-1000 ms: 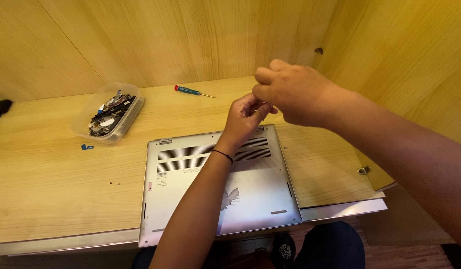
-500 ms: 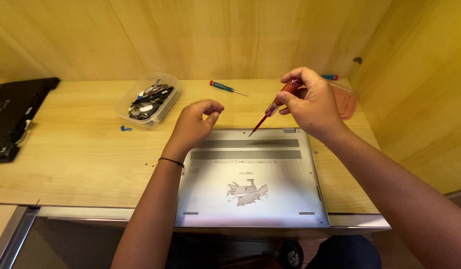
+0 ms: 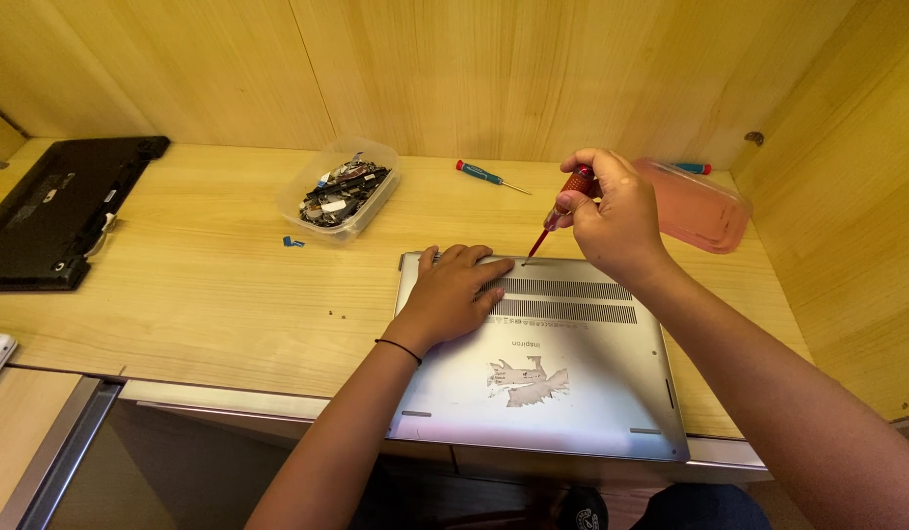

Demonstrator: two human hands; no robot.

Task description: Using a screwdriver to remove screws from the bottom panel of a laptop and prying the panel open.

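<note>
Fingers [image 3: 582,201] (right) around red screwdriver [image 3: 558,214]

Matt silver metal laptop base [image 3: 562,383] — smooth pale wood desk [image 3: 209,285]

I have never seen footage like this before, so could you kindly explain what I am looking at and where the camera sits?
There is no machine here: a person works with bare hands, and the one camera is worn on their head, looking down at a wooden desk. A silver laptop lies upside down at the desk's near edge. The left hand rests flat on its underside, and the right hand holds a red screwdriver with its tip at the laptop's far edge. Further back lie a clear tub of small parts, a blue screwdriver and a pink lid. A black laptop lies at the far left.
</note>
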